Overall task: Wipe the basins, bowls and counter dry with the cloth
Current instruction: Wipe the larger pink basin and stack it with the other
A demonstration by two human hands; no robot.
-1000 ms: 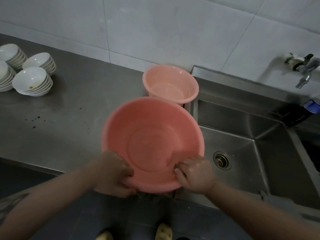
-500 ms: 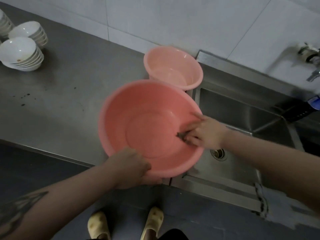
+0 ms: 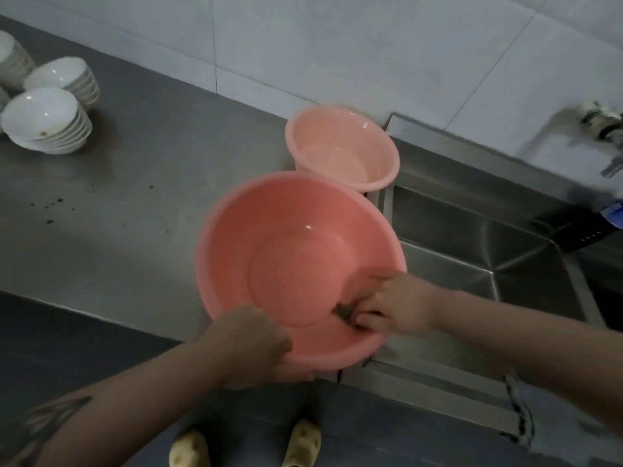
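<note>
With our left hand [image 3: 251, 343] gripping the near rim of the big basin [image 3: 296, 251] at counter's edge, our right hand [image 3: 392, 306] pinches the cloth [image 3: 344, 313] inside; we'd sweep w/ firm overlapping circles.

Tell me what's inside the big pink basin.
Inside the big pink basin: the right hand pressing a dark cloth on its wall. Most of the cloth is hidden beneath the fingers.
</note>
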